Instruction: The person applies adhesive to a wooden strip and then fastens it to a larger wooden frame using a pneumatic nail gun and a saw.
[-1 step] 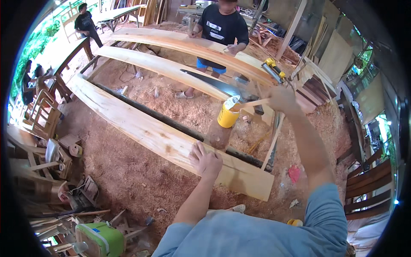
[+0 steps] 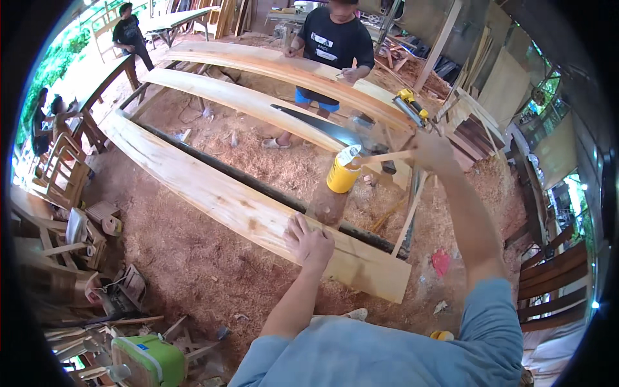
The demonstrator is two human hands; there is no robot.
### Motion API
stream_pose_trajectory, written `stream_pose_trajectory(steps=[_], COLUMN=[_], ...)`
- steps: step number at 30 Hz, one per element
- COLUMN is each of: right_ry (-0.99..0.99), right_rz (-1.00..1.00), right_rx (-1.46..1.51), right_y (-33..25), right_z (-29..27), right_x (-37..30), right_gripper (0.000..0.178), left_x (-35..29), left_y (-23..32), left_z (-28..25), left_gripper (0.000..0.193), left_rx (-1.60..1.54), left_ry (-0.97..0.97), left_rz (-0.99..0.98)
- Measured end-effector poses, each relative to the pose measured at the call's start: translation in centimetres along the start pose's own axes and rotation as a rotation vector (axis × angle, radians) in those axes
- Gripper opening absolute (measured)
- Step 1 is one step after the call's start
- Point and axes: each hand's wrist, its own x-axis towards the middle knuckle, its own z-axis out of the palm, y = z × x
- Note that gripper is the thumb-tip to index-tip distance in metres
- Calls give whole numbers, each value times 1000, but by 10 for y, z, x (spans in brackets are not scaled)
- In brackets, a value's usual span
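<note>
My left hand (image 2: 309,242) lies with its fingers spread on a long, pale wooden plank (image 2: 213,193) that runs from the near right to the far left. Closed around a thin flat wooden stick (image 2: 385,157), my right hand (image 2: 433,153) is held out at the right and is slightly blurred. The stick's far end meets the mouth of a yellow tub (image 2: 342,177) with a white, ragged upper part. What is inside the tub cannot be made out. The tub stands on a crosspiece (image 2: 327,205) just beyond the plank.
Two more long curved boards, a middle one (image 2: 238,97) and a far one (image 2: 258,59), lie across the frame. A co-worker (image 2: 332,45) stands behind the far board, hands on it. A yellow power tool (image 2: 411,105) rests at its right end. Wood shavings (image 2: 180,258) cover the ground.
My right hand has shifted slightly to the right with the stick. My left hand stays put on the plank.
</note>
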Motion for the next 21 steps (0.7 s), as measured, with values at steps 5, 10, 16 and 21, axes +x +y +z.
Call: stream_pose_trajectory(steps=[5,10,16,21], right_ry=[-66,25,175,174], right_rz=[226,322,299,326], right_rx=[198,387,529,572], right_y=[25,16,-14,-24], right_z=[6,57,79,85], right_x=[-55,-97,-125,-134], right_gripper=[26,27,29,27], left_x=[3,2,0,-2], left_y=[-3,0,-3,-4], left_z=[1,1,5,7], left_gripper=[41,42,43,43], left_rx=[-9,-15,-5,17], left_ry=[33,7,83,80], left_rz=[0,20,68,89])
